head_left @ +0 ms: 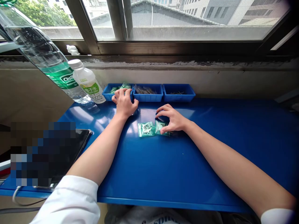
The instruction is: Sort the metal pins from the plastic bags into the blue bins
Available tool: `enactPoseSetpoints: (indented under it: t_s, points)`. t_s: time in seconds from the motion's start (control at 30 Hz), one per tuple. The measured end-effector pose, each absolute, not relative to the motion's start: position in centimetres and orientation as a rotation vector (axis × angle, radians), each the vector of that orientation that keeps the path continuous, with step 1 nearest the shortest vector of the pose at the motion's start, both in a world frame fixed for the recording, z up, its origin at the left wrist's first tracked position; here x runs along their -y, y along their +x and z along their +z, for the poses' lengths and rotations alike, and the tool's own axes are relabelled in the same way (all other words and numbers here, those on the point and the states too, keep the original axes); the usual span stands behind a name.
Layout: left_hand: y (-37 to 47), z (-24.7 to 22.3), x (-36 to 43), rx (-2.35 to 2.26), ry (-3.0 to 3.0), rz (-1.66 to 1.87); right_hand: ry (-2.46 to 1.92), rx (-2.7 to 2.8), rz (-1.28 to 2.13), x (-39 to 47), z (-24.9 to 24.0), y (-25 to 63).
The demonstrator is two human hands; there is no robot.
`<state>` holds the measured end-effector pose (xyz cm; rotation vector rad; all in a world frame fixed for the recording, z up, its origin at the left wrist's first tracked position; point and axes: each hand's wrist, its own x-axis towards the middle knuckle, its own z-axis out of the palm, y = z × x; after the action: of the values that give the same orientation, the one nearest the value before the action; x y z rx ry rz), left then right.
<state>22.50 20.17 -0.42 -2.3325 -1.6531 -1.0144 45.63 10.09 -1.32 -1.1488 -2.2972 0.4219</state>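
Left hand (pixel 125 103) is at the left bin (pixel 108 97), fingers curled over its front rim, thumb out toward the joint with the middle bin (pixel 148 98). Green packets (pixel 125 86) show in that bin, right by the fingers; fingertips are hidden, so can't tell whether the left grip is pinched on one or just touching. Right hand (pixel 174 120) is low over the table (pixel 163 168), thumb and fingers well apart in a loose C, nothing clamped. Its thumb overlaps the right packet (pixel 159 126), which lies flat, partly under the hand; whether the thumb presses or only hovers isn't clear. The left packet (pixel 146 129) lies flat just beside it, on the side away from the palm, outside the grip. A few thin gold-coloured bits show by the right packet, mostly covered by the hand. Layout reads as deliberate: three bins lined up along the back, likely to keep kinds separate, thin pieces in the middle bin and dark thin ones in the right bin (pixel 179 98). Packets laid side by side in front, probably for easy view and reach. Small bottle (pixel 90 85) and large bottle (pixel 58 67) stand left of the bins, presumably parked clear of the hands.
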Motion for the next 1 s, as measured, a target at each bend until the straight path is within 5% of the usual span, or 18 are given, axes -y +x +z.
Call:
enactPoseSetpoints:
  t_s: [1.0]
  points:
    - [23.7,-0.5,-18.7,0.900,-3.311,-0.979,-1.447,1.965,0.402,-10.3,-1.8,44.8]
